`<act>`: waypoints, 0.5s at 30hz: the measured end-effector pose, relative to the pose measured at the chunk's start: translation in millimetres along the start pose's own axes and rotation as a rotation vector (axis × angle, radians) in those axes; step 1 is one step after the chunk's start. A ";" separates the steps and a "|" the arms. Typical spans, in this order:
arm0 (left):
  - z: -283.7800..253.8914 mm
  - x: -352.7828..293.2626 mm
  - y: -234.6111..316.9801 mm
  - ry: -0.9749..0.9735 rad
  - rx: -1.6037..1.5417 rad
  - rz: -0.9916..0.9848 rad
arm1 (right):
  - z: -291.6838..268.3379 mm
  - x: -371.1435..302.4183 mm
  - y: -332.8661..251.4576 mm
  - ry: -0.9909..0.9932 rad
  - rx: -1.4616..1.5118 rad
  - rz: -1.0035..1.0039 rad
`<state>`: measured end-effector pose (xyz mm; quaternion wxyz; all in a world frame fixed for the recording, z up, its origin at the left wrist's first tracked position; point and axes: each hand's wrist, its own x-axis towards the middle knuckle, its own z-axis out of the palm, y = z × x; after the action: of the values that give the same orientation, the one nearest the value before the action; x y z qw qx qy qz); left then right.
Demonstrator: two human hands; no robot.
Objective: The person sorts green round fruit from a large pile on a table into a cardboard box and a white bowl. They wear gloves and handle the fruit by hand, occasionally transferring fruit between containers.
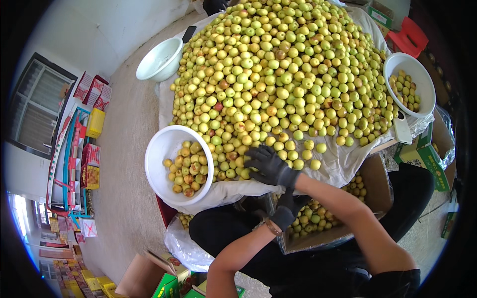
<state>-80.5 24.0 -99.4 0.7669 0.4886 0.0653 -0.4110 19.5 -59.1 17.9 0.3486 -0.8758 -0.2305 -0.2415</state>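
Right grip [270,166] spread on fruit pile [278,79], seemingly empty; left grip [288,208] below pile, unclear; carton [379,179] below part-filled, pile ample.

White lettering on the green carton [426,163] at right is too small to read.
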 end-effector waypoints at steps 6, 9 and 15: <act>39.7 -22.1 47.5 0.065 -0.287 -0.338 | -4.2 27.8 59.2 0.128 -0.164 0.222; 65.3 -37.8 88.5 -0.024 -0.080 -0.571 | -3.3 65.7 82.3 -0.180 -0.221 0.245; 49.6 -37.0 101.3 -0.123 -0.035 -0.426 | 21.6 118.4 69.2 -0.712 -0.524 0.507</act>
<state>-49.3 23.8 15.1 0.6736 0.4243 0.1272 -0.5917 156.8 -60.7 38.7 0.0647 -0.9902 -0.0469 0.1146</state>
